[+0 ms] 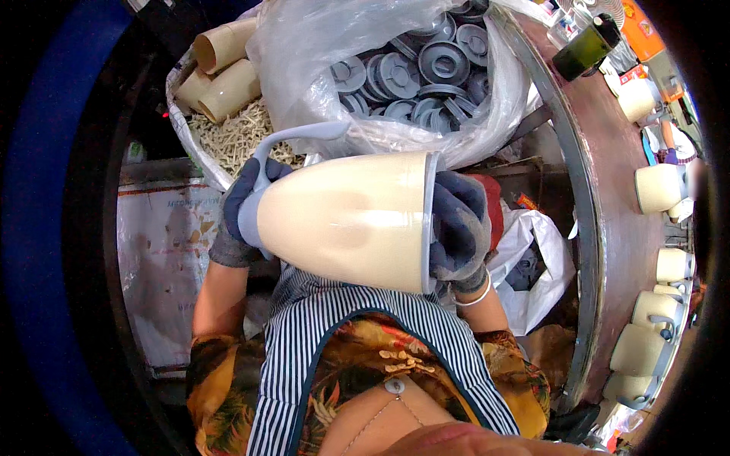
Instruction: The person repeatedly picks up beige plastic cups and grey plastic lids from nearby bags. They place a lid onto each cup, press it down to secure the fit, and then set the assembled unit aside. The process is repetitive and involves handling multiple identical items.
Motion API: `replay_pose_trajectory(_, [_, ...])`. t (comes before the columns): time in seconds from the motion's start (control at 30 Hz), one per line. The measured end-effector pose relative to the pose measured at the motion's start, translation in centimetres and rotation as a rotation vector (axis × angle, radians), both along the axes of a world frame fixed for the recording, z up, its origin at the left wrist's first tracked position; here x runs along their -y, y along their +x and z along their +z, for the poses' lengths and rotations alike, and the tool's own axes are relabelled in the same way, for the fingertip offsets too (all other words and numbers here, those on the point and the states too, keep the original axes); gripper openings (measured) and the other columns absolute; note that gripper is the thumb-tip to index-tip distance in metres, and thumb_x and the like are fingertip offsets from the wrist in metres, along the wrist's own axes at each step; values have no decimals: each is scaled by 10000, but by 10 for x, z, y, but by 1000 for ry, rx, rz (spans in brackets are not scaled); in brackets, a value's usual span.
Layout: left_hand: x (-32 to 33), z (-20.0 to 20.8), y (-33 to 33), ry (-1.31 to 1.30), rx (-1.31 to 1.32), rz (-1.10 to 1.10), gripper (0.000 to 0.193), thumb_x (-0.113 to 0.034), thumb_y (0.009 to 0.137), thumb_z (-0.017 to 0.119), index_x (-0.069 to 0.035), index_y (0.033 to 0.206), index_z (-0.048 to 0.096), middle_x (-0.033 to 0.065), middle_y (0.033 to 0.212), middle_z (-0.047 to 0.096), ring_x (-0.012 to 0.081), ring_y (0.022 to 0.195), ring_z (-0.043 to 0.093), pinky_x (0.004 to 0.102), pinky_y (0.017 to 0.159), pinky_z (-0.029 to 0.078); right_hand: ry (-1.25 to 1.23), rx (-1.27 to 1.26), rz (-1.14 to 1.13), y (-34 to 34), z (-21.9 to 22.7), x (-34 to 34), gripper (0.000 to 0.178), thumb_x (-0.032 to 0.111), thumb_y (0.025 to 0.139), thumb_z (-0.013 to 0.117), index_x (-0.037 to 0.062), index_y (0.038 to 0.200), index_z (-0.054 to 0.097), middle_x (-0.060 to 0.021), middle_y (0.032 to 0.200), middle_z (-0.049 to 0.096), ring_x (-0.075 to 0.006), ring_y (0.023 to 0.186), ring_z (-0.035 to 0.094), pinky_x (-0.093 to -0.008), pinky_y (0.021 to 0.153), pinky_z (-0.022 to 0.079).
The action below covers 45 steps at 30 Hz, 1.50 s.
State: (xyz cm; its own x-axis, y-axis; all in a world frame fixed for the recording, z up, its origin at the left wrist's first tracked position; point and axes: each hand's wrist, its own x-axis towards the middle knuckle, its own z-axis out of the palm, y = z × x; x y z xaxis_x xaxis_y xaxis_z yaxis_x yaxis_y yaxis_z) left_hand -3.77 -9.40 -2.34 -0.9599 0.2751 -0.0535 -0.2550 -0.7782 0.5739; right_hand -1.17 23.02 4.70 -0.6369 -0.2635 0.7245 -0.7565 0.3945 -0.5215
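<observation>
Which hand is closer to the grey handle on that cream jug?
Left. The left hand holds the cream jug at its narrow end, beside the grey handle; the right hand is at its opposite, wide end.

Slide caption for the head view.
Grey-gloved left hand grips a tapered cream plastic jug; gloved right hand at its wide end.

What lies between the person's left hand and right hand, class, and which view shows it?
In the head view, a cream pitcher lies sideways between the gloved left hand and right hand, its wider end toward the right hand.
</observation>
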Motion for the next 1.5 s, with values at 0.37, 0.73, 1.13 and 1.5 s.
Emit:
replay_pose_trajectory(0.37, [3,14,-7,155,25,-118,384,-376,1019,483,-9,1073,581,169,1036,655,290,981,655,430,869,543,28,-118,31,-6,3,-5,538,431,734,700,31,1094,706,-174,1144,614,-324,978,590,-417,844,452])
replay_pose_trajectory(0.73, [-9,10,-12,-93,294,-82,383,-363,1020,481,-3,1082,599,138,922,677,245,854,676,372,800,561,280,-119,209,6,1,-26,383,340,738,738,97,1034,729,-180,1221,587,-341,1061,580,-447,896,460])
replay_pose_trajectory(1.13, [-43,158,11,-1493,-1542,-126,419,-404,751,684,-79,1013,650,96,1035,646,293,1020,631,532,1003,454,-125,928,-79,4,-115,-54,454,161,950,554,16,1377,497,-155,1231,614,-279,1047,637,-362,926,505])
replay_pose_trajectory(1.5, [-216,208,35,-929,-1991,132,437,-202,674,732,-115,1096,656,97,1077,658,304,1068,627,502,986,466,528,-159,-899,103,94,-156,653,367,832,694,-16,1309,467,-228,1239,503,-359,1103,526,-427,976,416])
